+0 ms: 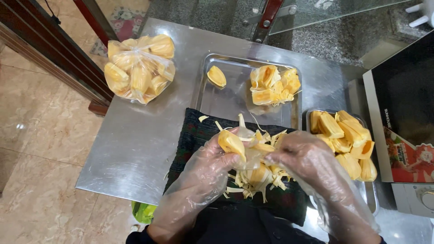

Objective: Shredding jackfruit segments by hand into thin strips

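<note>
While both hands wear thin clear plastic gloves, they meet over a dark cloth (194, 135) laid on the near part of a steel table (131, 149), and between them sits a jackfruit segment (231, 143). The left hand (205, 174) clasps this yellow pod from below and from its nine o'clock side, fingertips curled onto it; the right hand (307, 158) closes in from three o'clock, its fingers pinching the pale fibrous strands (260, 174) that cling to the pod's right edge. The pod's long axis runs from about ten o'clock to four o'clock, its rounded end toward ten and its narrower end dipping toward the strands. Loose strips of the same pale fibre lie heaped on the cloth just under the hands. At twelve o'clock from the hands lies a shallow metal tray (226, 97) with one lone pod (216, 76) and a cluster of uncleaned pieces (273, 85). At three o'clock a second container (368, 192) holds cleaned yellow pods (344, 138). At ten o'clock, well apart, a clear plastic bag (139, 68) full of more fruit rests on the table.
</note>
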